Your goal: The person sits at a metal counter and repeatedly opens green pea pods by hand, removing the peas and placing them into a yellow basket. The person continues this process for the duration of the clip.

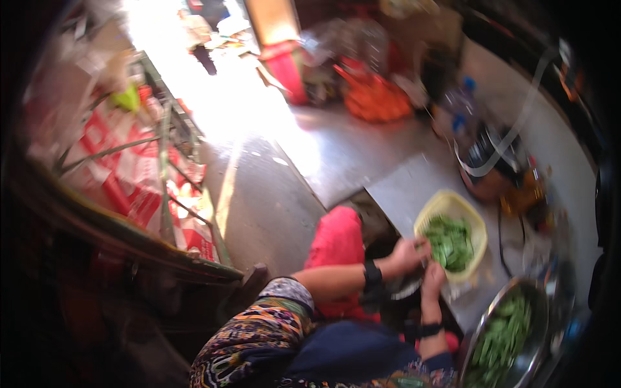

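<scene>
My left hand (pixel 409 255) and my right hand (pixel 433 281) meet at the near rim of a pale yellow plastic basket (pixel 478 230). Their fingertips are drawn together close to each other; blur hides whether a thing is between them. Short cut pieces of green vegetable, possibly bean pods (pixel 451 242), lie in the basket. At the lower right, a shiny metal bowl (pixel 491 308) holds longer green pods (pixel 504 334). Dark bands circle both of my wrists.
Behind the basket stand a dark, rounded appliance (pixel 492 160) with a pale strap or cord and a blue-capped bottle (pixel 458 104). An orange plastic bag (pixel 376 99) and a red bin (pixel 286 72) are farther off. Red-and-white bags (pixel 126 174) fill a metal-framed rack at left.
</scene>
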### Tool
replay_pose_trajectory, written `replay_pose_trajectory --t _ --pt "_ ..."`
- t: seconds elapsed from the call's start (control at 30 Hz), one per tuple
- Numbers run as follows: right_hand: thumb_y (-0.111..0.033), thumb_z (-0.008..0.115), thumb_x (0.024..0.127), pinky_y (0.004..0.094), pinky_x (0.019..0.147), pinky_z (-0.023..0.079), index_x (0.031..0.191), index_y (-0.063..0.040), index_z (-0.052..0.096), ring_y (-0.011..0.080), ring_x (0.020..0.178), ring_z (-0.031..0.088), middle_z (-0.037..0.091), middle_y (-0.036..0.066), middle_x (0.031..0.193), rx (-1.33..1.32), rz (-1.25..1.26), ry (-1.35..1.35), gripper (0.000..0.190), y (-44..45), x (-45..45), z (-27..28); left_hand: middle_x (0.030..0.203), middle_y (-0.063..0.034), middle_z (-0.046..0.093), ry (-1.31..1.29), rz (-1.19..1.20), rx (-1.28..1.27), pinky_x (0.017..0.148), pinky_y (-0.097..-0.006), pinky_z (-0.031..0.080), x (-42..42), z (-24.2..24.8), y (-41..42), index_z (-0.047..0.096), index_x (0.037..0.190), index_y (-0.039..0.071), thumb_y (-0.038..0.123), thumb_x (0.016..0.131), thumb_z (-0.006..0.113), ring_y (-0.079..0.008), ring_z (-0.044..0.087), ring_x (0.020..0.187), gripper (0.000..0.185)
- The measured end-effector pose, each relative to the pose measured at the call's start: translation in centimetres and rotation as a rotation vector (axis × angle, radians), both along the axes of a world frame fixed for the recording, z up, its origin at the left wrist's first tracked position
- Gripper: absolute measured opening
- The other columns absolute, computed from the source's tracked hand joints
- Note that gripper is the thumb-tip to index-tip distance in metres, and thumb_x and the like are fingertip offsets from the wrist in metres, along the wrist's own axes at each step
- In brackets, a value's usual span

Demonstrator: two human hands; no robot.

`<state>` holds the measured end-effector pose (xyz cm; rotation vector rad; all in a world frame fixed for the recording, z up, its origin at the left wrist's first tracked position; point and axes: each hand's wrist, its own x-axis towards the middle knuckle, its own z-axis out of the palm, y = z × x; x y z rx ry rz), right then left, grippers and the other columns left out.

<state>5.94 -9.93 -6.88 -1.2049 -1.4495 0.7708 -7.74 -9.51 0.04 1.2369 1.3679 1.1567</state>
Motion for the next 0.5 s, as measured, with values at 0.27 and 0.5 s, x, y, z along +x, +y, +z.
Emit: replay_pose_trajectory --t 0.27,0.5 --pt "-0.022 0.055 0.083 0.0384 0.074 0.048 0.101 -0.011 0.062 0.0308 0.091 0.058 0.061 0.014 0.100 -0.032 0.229 -0.574 0.022 -1.7 -0.4 -1.2 0.088 -0.0060 0.062 -0.787 0.148 -0.092 0.063 -0.0299 0.049 -4.6 0.9 8.3 0.054 0.099 0.007 0.026 0.089 0.057 -0.0143 0.058 0.075 0.021" --pt "-0.028 0.053 0.085 0.0386 0.065 0.049 0.090 -0.012 0.066 0.0303 0.074 0.061 0.063 0.011 0.084 -0.069 0.160 -0.615 0.021 5.4 1.4 0.6 0.078 -0.0024 0.055 -0.977 0.105 -0.201 0.064 -0.0363 0.052 -4.1 0.6 9.3 0.052 0.093 0.009 0.022 0.087 0.060 -0.0146 0.056 0.072 0.016"
